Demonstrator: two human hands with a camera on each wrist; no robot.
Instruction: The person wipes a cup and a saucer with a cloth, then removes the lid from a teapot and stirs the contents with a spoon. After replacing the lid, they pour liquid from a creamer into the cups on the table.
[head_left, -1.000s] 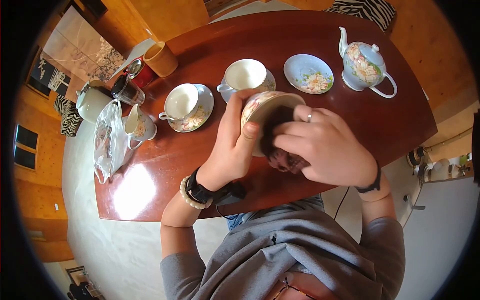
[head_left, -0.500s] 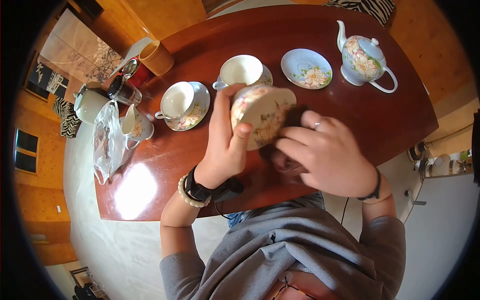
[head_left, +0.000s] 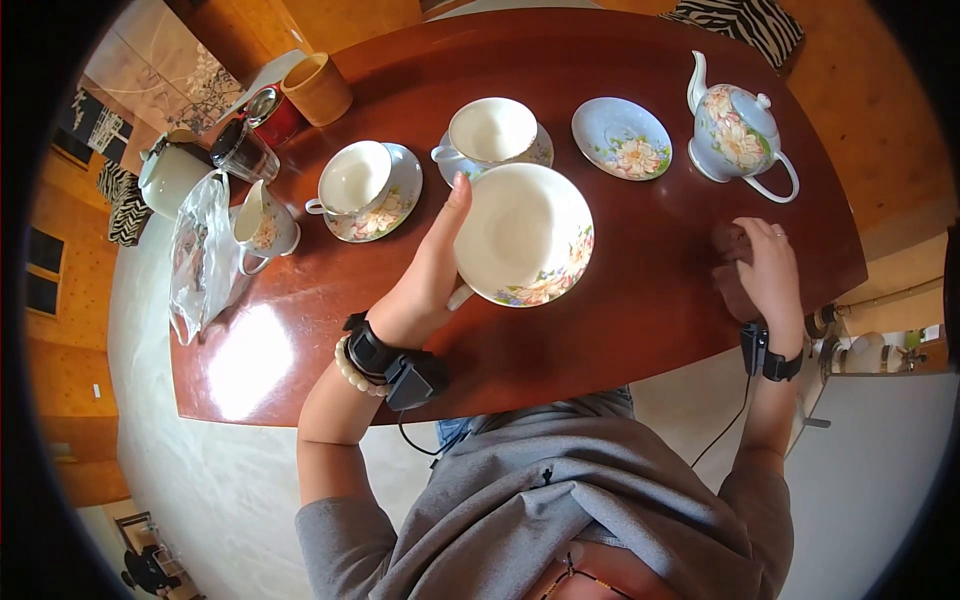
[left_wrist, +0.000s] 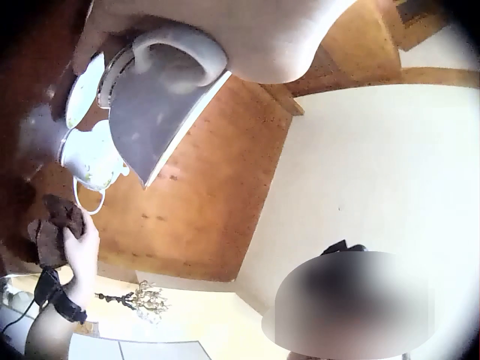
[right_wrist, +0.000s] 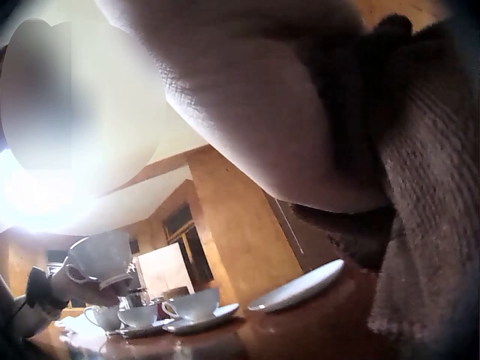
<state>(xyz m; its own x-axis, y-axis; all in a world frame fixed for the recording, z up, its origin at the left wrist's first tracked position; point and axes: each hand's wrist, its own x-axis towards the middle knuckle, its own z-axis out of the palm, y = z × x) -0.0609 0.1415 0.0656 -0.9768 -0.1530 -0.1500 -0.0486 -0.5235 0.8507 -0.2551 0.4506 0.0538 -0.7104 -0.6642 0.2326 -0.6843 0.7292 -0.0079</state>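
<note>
A floral teacup is raised over the table's middle in my left hand. The thumb lies along its left side near the handle, and its white inside faces the head camera. From the left wrist view, the cup appears side-on with its looped handle near the palm. Off to the right, my right hand grips a brown cloth low over the tabletop. Ribbed folds of the cloth fill the right side of the right wrist view.
Behind the raised cup are two cups on saucers, a lone saucer and a teapot. On the left stand a creamer, a plastic bag, a dark-lidded jar, a red tin and a wooden cup.
My right hand has drawn the cloth away from the cup, off to the right. The left hand has turned the cup so its inside faces the head camera.
</note>
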